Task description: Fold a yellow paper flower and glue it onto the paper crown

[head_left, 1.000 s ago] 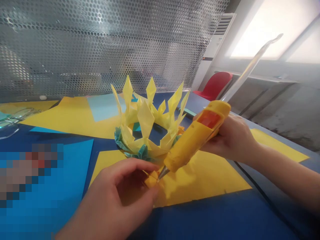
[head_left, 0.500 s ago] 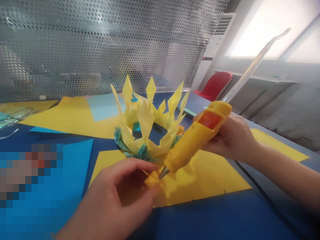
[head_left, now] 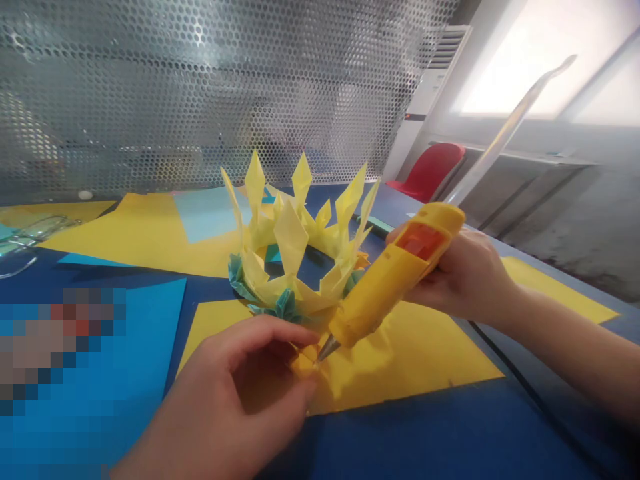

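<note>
My right hand (head_left: 460, 273) grips a yellow hot glue gun (head_left: 385, 283), tilted with its metal nozzle pointing down to the left. A clear glue stick (head_left: 515, 133) sticks out of its back end. The nozzle tip meets a small folded orange paper piece (head_left: 305, 363). That piece is pinched between the thumb and fingers of my left hand (head_left: 240, 387). Just beyond stands a pale yellow paper crown (head_left: 291, 237) with tall diamond-shaped points. Teal folded paper flowers (head_left: 283, 307) sit around its lower rim, and an orange one shows partly behind the glue gun.
Under the crown's front lies a yellow paper sheet (head_left: 440, 353). Blue paper (head_left: 145, 347) is at left, with a blurred-out patch over it. Wire-like metal loops (head_left: 35, 240) lie far left. A black cord (head_left: 530, 393) runs at right. Perforated metal panel (head_left: 200, 100) stands behind the table.
Almost nothing differs. The glue gun's nozzle has shifted very slightly to the right on the orange paper piece; my left hand and the crown stay in place.
</note>
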`<state>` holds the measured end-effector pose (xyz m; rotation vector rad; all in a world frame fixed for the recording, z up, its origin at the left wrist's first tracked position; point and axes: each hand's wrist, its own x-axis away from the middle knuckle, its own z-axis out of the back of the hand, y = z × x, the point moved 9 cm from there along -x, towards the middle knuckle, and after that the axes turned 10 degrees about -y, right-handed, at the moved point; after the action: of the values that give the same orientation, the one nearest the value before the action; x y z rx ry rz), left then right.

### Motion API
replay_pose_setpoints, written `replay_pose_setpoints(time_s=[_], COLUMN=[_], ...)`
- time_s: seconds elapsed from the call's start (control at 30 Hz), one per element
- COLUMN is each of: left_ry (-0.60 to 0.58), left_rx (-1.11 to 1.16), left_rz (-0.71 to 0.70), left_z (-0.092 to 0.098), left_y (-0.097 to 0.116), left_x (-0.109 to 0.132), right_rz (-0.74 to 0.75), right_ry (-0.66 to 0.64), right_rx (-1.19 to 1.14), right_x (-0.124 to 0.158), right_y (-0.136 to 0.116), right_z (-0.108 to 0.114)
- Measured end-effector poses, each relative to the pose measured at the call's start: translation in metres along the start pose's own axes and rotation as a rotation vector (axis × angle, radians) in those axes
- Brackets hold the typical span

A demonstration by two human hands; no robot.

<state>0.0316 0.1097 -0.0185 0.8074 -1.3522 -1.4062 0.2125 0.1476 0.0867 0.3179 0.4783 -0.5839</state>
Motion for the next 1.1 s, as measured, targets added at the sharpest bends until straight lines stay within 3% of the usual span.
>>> replay_pose_setpoints(time_s=[0.47, 0.87, 1.1], left_ry=[-0.063, -0.049, -0.165], left_rx=[0.068, 0.068, 0.063], left_rz=[0.038, 0.057, 0.017], left_z=[-0.005, -0.004, -0.008], left_y=[-0.003, -0.003, -0.01], left_x=[-0.001, 0.0, -0.004], right_rz=[0.039, 0.044, 0.035], right_ry=[0.008, 0.004, 0.066], right_rx=[0.012, -0.015, -0.044], right_x=[0.0, 0.001, 0.009], right_y=[-0.002, 0.0, 0.007], right_z=[0.001, 0.0, 0.002])
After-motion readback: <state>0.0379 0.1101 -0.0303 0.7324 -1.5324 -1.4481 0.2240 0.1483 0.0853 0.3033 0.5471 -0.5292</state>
